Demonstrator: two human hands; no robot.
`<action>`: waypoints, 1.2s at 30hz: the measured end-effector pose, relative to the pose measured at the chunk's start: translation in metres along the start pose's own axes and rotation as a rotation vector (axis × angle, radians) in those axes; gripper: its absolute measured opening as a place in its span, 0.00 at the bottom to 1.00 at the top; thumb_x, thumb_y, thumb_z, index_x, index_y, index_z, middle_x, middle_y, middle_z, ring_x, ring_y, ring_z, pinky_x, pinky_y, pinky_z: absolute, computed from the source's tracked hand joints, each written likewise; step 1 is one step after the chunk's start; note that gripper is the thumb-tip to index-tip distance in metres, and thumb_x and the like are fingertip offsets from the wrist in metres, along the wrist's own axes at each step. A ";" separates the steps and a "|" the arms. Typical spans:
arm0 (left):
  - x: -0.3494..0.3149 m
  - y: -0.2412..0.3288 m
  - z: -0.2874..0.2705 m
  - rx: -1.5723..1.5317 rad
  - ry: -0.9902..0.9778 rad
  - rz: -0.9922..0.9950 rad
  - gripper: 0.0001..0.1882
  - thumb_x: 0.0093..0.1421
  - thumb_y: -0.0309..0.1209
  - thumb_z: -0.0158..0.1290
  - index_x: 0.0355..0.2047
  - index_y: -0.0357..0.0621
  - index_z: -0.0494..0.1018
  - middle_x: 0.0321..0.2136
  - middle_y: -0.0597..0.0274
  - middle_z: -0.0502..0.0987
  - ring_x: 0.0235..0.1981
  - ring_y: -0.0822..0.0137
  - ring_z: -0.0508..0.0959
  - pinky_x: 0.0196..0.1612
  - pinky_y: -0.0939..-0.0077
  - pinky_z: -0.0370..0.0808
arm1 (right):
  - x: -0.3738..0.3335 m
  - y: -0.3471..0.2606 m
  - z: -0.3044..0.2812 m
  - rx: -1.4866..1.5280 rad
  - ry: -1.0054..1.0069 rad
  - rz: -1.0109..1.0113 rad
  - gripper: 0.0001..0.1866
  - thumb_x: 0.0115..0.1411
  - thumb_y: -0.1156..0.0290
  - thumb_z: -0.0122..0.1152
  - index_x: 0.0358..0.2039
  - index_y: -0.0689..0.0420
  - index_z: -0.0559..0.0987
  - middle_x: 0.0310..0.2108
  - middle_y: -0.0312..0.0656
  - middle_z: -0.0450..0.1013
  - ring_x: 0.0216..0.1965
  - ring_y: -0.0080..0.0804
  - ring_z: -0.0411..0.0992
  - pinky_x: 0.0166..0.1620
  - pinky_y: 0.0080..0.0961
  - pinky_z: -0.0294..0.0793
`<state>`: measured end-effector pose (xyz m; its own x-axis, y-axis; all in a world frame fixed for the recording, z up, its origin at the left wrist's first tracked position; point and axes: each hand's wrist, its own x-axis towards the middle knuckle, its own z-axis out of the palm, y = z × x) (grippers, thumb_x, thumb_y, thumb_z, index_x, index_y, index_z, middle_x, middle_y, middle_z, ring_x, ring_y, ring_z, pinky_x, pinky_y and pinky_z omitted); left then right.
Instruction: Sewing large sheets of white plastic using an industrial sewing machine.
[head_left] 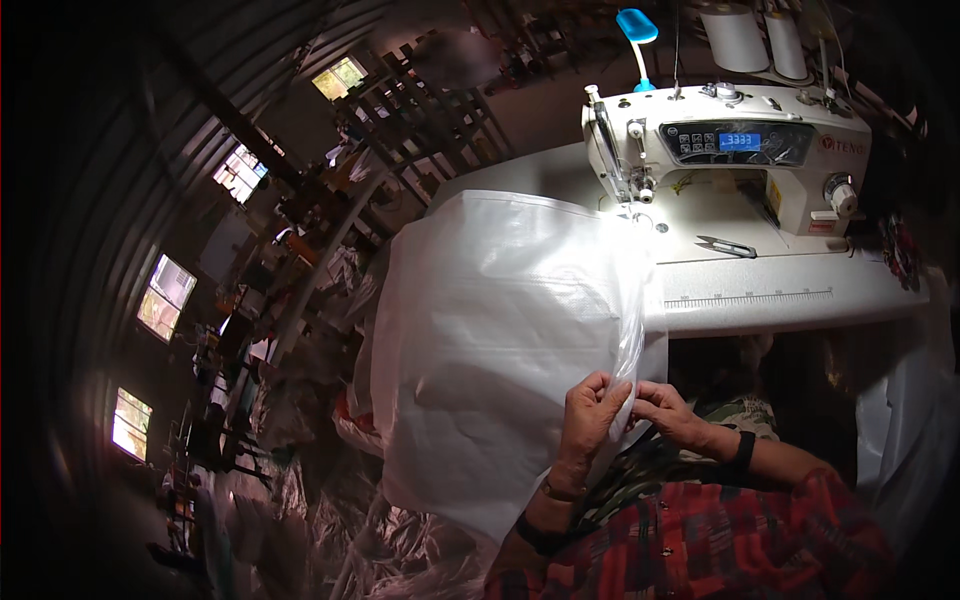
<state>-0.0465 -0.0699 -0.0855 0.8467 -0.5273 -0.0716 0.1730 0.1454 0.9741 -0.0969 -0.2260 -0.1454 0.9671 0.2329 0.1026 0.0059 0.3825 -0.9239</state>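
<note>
A large white woven plastic sack (490, 340) hangs off the front of the sewing table and over my lap. My left hand (592, 412) pinches the sack's right edge near its lower end, fingers closed on the material. My right hand (668, 412) grips the same edge just beside it, thumb and fingers closed on the clear inner lining. The sack's upper end lies by the needle of the white sewing machine (735, 150).
The white sewing table (780, 290) carries small thread snips (728, 246) and a printed ruler along its front edge. A blue lamp (637, 28) and thread cones (735, 38) stand behind the machine. Heaps of sacks (330, 520) lie on the floor at left.
</note>
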 end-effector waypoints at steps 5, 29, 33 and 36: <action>0.002 -0.007 -0.003 0.034 -0.016 0.003 0.07 0.63 0.28 0.56 0.34 0.36 0.73 0.23 0.62 0.78 0.21 0.77 0.76 0.24 0.85 0.73 | 0.005 -0.002 0.006 -0.016 0.055 0.016 0.14 0.67 0.66 0.52 0.46 0.62 0.76 0.34 0.34 0.75 0.35 0.18 0.71 0.40 0.18 0.72; 0.002 -0.014 0.003 0.219 0.085 0.119 0.06 0.60 0.26 0.59 0.27 0.39 0.75 0.21 0.75 0.74 0.21 0.86 0.68 0.23 0.89 0.63 | -0.010 0.003 -0.032 -0.569 0.721 -0.115 0.16 0.54 0.64 0.70 0.27 0.60 0.71 0.19 0.33 0.67 0.23 0.17 0.64 0.26 0.21 0.65; 0.003 -0.016 0.005 0.262 0.068 0.102 0.06 0.60 0.26 0.60 0.27 0.40 0.74 0.21 0.76 0.73 0.21 0.87 0.67 0.23 0.90 0.62 | -0.003 0.030 -0.032 -0.543 0.689 0.087 0.20 0.51 0.60 0.71 0.34 0.59 0.71 0.25 0.40 0.71 0.26 0.27 0.71 0.32 0.28 0.72; 0.003 -0.013 0.004 0.400 0.110 0.124 0.07 0.59 0.25 0.60 0.27 0.41 0.73 0.21 0.78 0.71 0.21 0.87 0.66 0.23 0.90 0.61 | 0.000 0.044 -0.034 -0.762 0.585 0.098 0.22 0.56 0.55 0.63 0.39 0.61 0.70 0.39 0.54 0.71 0.39 0.47 0.73 0.44 0.40 0.71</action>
<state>-0.0485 -0.0767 -0.0973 0.9010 -0.4310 0.0495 -0.1236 -0.1456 0.9816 -0.0883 -0.2398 -0.1990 0.9447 -0.3280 0.0031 -0.1169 -0.3455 -0.9311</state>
